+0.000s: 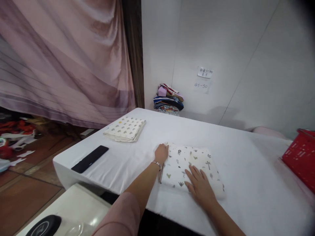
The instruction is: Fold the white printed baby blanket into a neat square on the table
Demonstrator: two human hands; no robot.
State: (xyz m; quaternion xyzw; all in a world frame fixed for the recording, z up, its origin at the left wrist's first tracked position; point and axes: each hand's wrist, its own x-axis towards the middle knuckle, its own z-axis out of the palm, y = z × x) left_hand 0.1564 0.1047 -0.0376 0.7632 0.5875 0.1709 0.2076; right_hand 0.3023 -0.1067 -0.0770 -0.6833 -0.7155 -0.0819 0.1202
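A folded white cloth (197, 157) printed with small plants lies on the white-covered table (192, 129). At its upper left corner is my left hand (161, 153), fingers bent together on the cloth's edge; a bracelet circles that wrist. Spread over the cloth's lower middle, my right hand (199, 185) rests flat with its fingers apart. Another folded cloth (126, 128), cream with grey motifs and one yellow spot, lies farther back on the left. A dark phone (90, 159) lies near the table's left edge.
A red basket (301, 157) stands at the right edge. Behind the table is a stack of folded fabrics (168, 100) against the wall. A pink curtain (73, 59) hangs at the left. A white machine-like surface (71, 208) is at the lower left.
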